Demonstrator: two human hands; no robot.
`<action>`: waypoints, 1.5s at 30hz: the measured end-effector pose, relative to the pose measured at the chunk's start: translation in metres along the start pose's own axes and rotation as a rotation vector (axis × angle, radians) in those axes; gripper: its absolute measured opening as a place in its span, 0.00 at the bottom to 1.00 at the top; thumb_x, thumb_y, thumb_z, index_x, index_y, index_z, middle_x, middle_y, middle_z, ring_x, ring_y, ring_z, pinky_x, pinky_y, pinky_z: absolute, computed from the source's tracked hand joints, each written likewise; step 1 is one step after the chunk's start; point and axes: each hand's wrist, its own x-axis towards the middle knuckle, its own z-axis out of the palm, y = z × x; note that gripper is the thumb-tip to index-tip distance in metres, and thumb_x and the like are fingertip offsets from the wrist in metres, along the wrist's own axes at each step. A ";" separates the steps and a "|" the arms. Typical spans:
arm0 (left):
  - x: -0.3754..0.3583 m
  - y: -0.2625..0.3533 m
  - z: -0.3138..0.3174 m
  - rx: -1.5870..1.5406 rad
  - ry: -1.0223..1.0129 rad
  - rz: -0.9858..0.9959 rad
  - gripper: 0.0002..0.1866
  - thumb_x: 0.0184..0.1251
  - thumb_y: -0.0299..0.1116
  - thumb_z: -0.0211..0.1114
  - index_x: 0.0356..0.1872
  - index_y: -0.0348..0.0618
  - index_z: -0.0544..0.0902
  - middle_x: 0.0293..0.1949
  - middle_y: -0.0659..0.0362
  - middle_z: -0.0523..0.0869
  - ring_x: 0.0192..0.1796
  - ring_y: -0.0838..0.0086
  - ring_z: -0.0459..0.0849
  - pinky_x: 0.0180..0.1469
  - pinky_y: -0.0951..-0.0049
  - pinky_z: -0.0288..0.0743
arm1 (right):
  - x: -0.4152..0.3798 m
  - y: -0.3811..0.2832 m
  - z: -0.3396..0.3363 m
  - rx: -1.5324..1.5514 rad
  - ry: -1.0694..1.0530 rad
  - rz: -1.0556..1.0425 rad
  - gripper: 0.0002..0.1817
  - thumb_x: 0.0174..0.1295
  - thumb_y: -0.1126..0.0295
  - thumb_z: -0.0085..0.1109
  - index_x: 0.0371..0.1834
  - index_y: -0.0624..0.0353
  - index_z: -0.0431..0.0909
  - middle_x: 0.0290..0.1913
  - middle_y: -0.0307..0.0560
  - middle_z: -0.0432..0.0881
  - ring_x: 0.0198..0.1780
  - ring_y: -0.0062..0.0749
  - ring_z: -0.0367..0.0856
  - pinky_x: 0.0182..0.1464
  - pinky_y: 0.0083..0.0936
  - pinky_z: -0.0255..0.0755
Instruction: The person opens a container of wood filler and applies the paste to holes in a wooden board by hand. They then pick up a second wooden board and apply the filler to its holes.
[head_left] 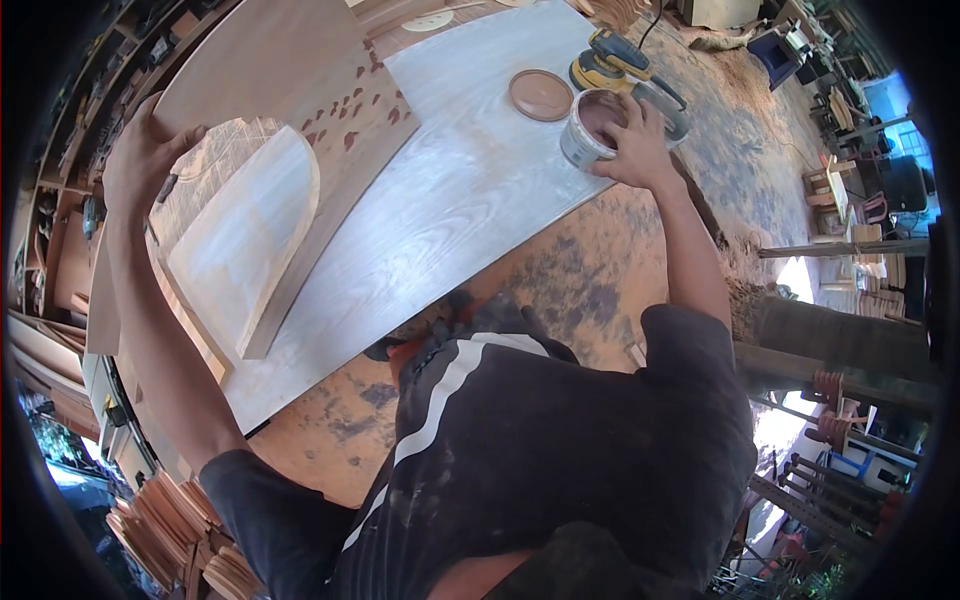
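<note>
The left hand [140, 160] is gripping the top edge of a stiff, light wooden panel [245, 245]; the right hand [632, 140] is wrapping over a small, probably slippery tub [592, 128] on the desk [470, 190]

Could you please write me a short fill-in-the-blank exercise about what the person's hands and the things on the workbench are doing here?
1. The right hand reaches into the open ____.
2. The tub's round lid lies on the board, to the ____ of the tub in the picture.
3. The left hand grips a curved ____ panel.
4. Behind the tub sits a ____ sander.

Missing words: tub; left; wooden; yellow
</note>
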 end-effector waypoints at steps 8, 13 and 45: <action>0.000 0.005 -0.003 0.031 -0.006 -0.007 0.51 0.50 0.70 0.81 0.73 0.53 0.80 0.57 0.49 0.93 0.60 0.53 0.91 0.60 0.51 0.82 | -0.015 -0.033 -0.016 0.516 0.452 0.009 0.30 0.50 0.60 0.82 0.58 0.55 0.85 0.74 0.59 0.71 0.77 0.62 0.64 0.76 0.51 0.65; 0.011 -0.011 0.009 -0.017 -0.020 -0.039 0.55 0.50 0.68 0.84 0.76 0.46 0.78 0.58 0.46 0.92 0.61 0.55 0.91 0.63 0.56 0.81 | -0.008 -0.163 0.024 1.218 0.622 -0.263 0.27 0.56 0.73 0.74 0.61 0.58 0.81 0.68 0.53 0.76 0.67 0.48 0.75 0.70 0.42 0.71; 0.021 -0.029 0.013 0.005 -0.079 0.033 0.62 0.44 0.72 0.83 0.80 0.47 0.74 0.64 0.42 0.88 0.68 0.49 0.86 0.69 0.52 0.78 | 0.086 -0.361 0.140 1.230 0.598 -0.035 0.27 0.54 0.73 0.69 0.61 0.54 0.90 0.50 0.53 0.75 0.49 0.48 0.76 0.52 0.40 0.76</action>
